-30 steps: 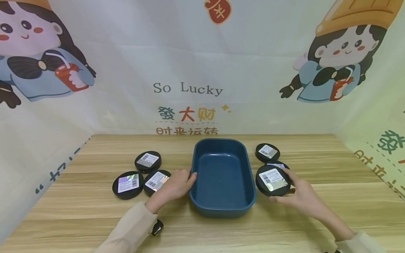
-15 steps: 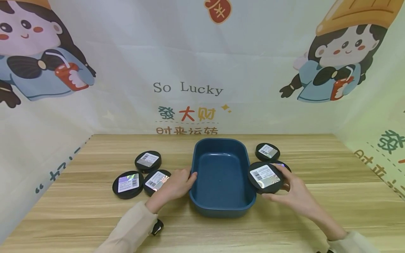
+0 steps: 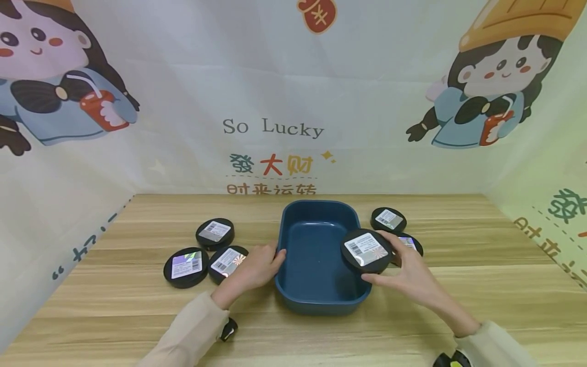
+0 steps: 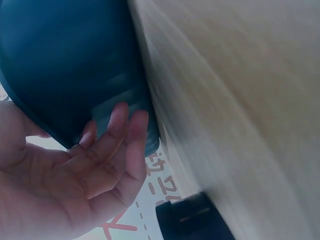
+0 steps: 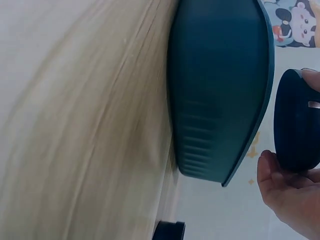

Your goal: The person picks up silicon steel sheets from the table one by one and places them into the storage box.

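A deep blue rectangular bin point(image 3: 316, 255) stands on the wooden table. My left hand point(image 3: 256, 267) grips its left rim, thumb over the edge; the left wrist view shows the fingers against the outer wall point(image 4: 60, 60). My right hand point(image 3: 408, 270) holds a flat black round tin point(image 3: 366, 251) by its edge, between thumb and fingers. This tin, with a white and silver label on top, is above the bin's right rim, partly over the inside. In the right wrist view the tin point(image 5: 295, 125) is raised clear of the bin point(image 5: 220, 90).
Two similar black tins, a far one point(image 3: 388, 219) and a partly hidden one point(image 3: 410, 243), lie right of the bin. Left of it lie three more: a back tin point(image 3: 215, 233), a front tin point(image 3: 186, 267) and one point(image 3: 228, 262) partly behind my left hand. A printed cloth point(image 3: 275, 92) hangs behind.
My right hand has carried the held tin leftward, from beside the bin to above its right rim, uncovering more of the tin behind. The left hand and the bin have stayed put.
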`<state>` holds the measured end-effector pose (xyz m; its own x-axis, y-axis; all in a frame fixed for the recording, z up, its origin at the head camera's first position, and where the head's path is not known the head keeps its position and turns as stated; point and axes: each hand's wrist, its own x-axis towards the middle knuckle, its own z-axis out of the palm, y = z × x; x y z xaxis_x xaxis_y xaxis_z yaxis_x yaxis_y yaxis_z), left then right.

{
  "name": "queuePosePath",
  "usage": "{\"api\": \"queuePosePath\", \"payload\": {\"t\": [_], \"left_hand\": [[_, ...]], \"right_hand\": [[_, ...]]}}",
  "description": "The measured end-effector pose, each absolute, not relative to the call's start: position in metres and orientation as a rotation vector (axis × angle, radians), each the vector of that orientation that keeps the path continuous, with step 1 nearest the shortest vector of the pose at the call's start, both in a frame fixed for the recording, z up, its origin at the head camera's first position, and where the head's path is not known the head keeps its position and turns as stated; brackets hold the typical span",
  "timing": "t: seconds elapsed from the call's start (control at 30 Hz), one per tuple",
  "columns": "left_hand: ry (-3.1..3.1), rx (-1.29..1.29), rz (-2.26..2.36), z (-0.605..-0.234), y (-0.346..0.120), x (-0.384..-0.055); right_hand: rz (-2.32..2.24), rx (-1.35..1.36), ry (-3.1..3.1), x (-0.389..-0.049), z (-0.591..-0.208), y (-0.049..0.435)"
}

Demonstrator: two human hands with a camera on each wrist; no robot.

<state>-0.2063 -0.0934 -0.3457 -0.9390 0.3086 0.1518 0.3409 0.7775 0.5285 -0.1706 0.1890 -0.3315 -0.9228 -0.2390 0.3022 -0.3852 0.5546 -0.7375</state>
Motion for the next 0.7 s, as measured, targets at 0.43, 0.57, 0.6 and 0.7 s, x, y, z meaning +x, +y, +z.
{"api": "queuePosePath", "payload": {"t": [0.43,0.57,0.6,0.7], "left_hand": [[-2.915,-0.529,-0.882,-0.346,-0.093,-0.206],[-2.915,-0.526,-0.873,-0.346,-0.093,-0.206],[-2.913,-0.524,-0.871,-0.346,-0.093,-0.206],[-2.911,-0.522,-0.864,-0.346,-0.093,-0.206]], "right_hand": [[1.421,0.614,-2.602,-0.188,-0.325,0.166],[1.411,0.634,-2.608,-0.196,-0.322,0.159],[1.403,0.631,-2.614,-0.198,-0.321,0.158],[1.38,0.622,-2.64,-0.203,-0.318,0.154]]}}
